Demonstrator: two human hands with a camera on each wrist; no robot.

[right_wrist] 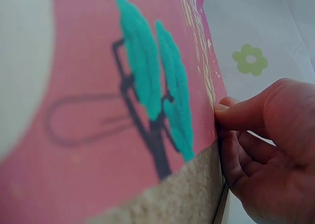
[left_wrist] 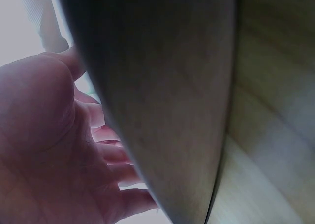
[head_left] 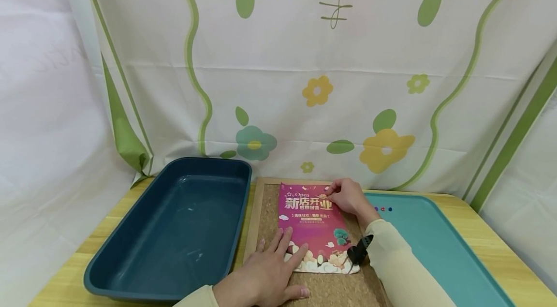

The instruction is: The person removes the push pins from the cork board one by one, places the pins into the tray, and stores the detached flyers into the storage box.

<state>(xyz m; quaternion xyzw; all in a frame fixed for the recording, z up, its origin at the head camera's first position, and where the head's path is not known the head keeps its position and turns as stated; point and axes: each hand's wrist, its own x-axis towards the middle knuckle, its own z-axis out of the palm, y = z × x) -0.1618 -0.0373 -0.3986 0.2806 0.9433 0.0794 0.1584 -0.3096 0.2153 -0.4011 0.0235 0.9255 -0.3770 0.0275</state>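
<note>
A pink-purple poster (head_left: 310,229) with gold lettering lies on a wood-framed cork board (head_left: 268,200). My left hand (head_left: 265,268) rests with spread fingers on the poster's lower left part and the bare cork below it. At the poster's upper right corner, my right hand (head_left: 348,196) has its thumb and fingertips pinched together against the surface. In the right wrist view, the right hand (right_wrist: 275,135) meets the edge of the poster (right_wrist: 88,170); whatever small thing sits between the fingertips is hidden. The left hand (left_wrist: 44,140) shows its palm beside the board's edge.
To the left stands a deep dark-blue tray (head_left: 243,186). A flat teal tray (head_left: 428,239) lies to the right, partly behind the right sleeve, and several small coloured dots, perhaps pins (head_left: 383,209), sit on it. A flowered cloth (head_left: 278,89) hangs behind the wooden table (head_left: 522,258).
</note>
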